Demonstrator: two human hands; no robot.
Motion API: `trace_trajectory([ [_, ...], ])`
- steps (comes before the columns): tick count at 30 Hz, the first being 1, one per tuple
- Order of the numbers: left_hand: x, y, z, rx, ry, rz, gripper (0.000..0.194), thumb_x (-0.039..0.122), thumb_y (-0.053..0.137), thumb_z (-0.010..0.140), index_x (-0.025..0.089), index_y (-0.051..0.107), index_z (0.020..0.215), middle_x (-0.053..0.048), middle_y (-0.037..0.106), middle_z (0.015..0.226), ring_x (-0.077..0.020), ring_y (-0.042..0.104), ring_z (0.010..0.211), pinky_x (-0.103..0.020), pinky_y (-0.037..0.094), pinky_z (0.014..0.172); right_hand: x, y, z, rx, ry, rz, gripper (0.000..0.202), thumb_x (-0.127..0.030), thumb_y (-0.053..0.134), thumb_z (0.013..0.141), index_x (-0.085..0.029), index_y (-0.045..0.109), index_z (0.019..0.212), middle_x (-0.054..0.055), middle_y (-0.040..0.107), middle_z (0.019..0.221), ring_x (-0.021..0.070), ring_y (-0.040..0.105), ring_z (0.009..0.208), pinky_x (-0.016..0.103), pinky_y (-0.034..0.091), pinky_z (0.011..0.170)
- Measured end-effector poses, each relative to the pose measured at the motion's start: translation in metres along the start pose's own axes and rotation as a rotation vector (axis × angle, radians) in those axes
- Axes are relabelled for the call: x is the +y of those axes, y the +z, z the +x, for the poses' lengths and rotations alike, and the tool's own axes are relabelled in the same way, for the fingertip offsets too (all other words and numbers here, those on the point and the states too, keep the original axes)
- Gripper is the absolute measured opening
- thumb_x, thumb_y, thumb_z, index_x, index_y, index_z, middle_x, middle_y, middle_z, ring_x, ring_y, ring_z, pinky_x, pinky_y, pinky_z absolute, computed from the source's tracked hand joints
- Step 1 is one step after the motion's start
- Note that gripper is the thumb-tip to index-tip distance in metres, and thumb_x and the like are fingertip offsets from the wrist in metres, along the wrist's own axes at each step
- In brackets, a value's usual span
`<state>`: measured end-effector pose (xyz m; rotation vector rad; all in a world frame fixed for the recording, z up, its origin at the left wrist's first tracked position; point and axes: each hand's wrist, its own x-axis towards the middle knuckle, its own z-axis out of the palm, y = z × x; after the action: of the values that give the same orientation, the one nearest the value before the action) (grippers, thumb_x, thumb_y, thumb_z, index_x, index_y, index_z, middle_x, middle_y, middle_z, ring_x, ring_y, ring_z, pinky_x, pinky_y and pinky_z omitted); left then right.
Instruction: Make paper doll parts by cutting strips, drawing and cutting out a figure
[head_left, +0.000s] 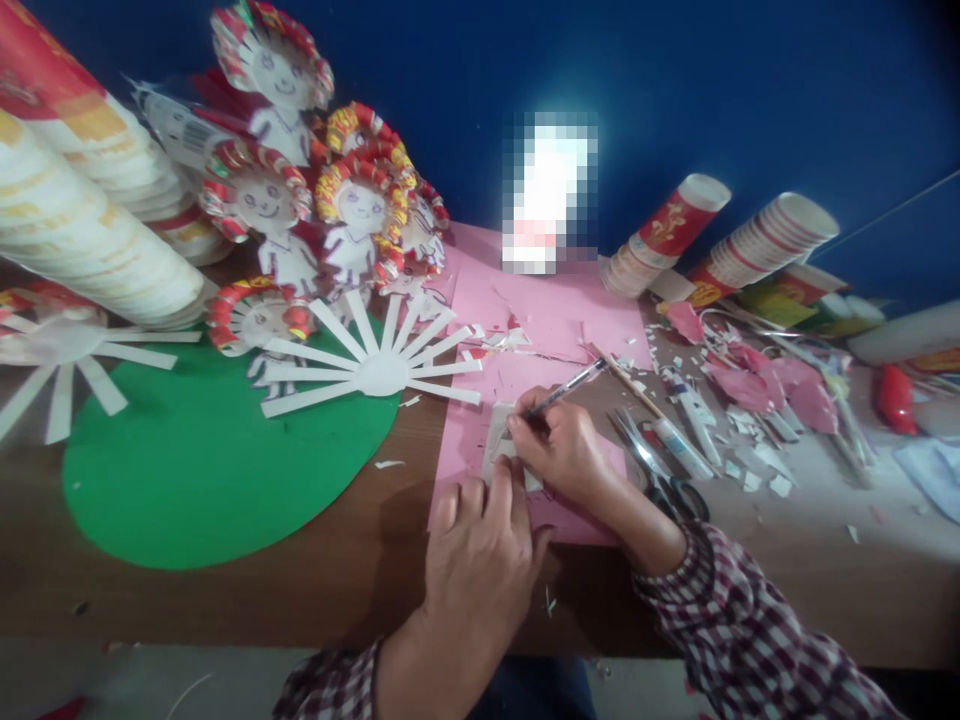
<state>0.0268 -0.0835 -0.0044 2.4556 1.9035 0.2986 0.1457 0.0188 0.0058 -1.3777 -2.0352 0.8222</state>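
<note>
My right hand [568,448] is closed round a pen [566,388], its tip down on a small piece of pale paper [496,440]. That piece lies on a pink sheet [465,400]. Flat beside it, my left hand [484,540] presses down with fingers stretched out, the fingertips at the paper's lower edge. Part of the small paper is hidden under both hands. Just right of my right hand lie scissors [660,470] with dark handles and a thin stick [630,384].
A paper cup cut into white strips [382,374] rests partly over a green sheet [225,470]. Paper dolls [360,210] with red and yellow rims stand behind. Stacked cups [97,220] lean at left, more cups [780,240] at right. Glue tubes [682,446] and scraps [750,480] litter the right side.
</note>
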Motion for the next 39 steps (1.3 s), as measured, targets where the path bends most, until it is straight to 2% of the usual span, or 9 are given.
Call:
trace_trajectory([
  [20, 0.0006, -0.0006, 0.0016, 0.026, 0.004, 0.005, 0.051, 0.039, 0.058, 0.086, 0.010, 0.058, 0.129, -0.010, 0.064, 0.117, -0.0258, 0.051, 0.086, -0.042, 0.037, 0.077, 0.0016, 0.0017, 0.0004, 0.035, 0.032, 0.011, 0.008, -0.027, 0.052, 0.087, -0.020, 0.054, 0.082, -0.002, 0.057, 0.062, 0.0124, 0.052, 0.051, 0.023, 0.041, 0.052],
  [39, -0.0007, 0.0015, -0.0001, 0.012, 0.020, 0.015, 0.053, 0.040, 0.053, 0.089, 0.008, 0.056, 0.131, -0.012, 0.062, 0.118, -0.0264, 0.051, 0.087, -0.044, 0.039, 0.079, 0.0060, 0.0050, -0.0002, 0.101, -0.008, -0.007, 0.008, -0.026, 0.053, 0.087, -0.019, 0.056, 0.083, -0.002, 0.058, 0.063, 0.0122, 0.054, 0.053, 0.021, 0.043, 0.054],
])
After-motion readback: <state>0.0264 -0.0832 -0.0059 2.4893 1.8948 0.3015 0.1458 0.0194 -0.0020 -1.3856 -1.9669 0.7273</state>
